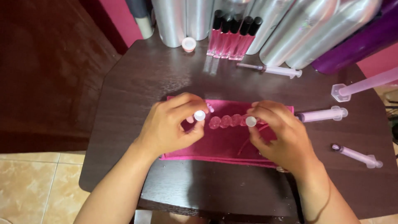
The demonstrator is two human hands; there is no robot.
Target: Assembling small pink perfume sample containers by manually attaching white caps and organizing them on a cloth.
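A pink cloth (215, 145) lies on a dark wooden table (166, 74). On it stands a row of small clear tubes filled with pink liquid (226, 121), seen from above. My left hand (170, 126) pinches a small white plug (200, 115) at the row's left end. At the right end, my right hand (282, 137) pinches another white plug (251, 121). Both hands rest over the cloth, on either side of the row.
Capped pink tubes with black lids (232, 35) lean against silver cylinders (182, 18) at the back. A white cap (188, 44) sits by them. Pink-filled syringes (323, 114) lie right, with another (271, 69) behind. A purple roll (356, 41) sits far right.
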